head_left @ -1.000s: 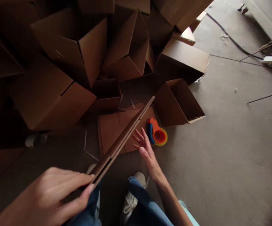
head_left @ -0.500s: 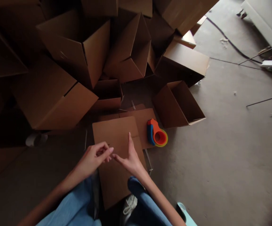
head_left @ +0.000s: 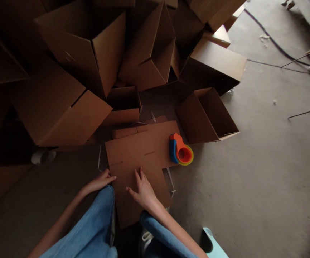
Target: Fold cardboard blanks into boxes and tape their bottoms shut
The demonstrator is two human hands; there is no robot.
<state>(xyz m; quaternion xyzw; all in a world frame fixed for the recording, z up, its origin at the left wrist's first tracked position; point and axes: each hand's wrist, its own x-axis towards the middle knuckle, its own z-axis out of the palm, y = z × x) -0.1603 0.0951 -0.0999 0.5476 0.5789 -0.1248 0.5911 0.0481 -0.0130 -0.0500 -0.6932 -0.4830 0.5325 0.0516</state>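
A flat brown cardboard sheet (head_left: 133, 166) lies on the floor in front of me, overlapping a second cardboard sheet (head_left: 160, 138). My right hand (head_left: 143, 190) rests on the near part of the top sheet with its fingers apart. My left hand (head_left: 98, 181) is at that sheet's left edge, holding nothing. Just beyond the sheets' right side stands an orange and blue tape dispenser (head_left: 180, 150) with a yellow-green tape roll, out of reach of neither hand's fingers touching it.
An open cardboard box (head_left: 207, 116) sits right of the dispenser, and a heap of open cardboard boxes (head_left: 90, 61) rises behind. Concrete floor (head_left: 254, 168) spreads to the right, with a black cable (head_left: 275, 46) and thin metal rods (head_left: 306, 112). A teal object (head_left: 212, 243) shows at the bottom.
The cardboard held on edge in my left hand now lies flat on the other sheet. My hands, close together over it half a second ago, have moved apart and lowered to it.
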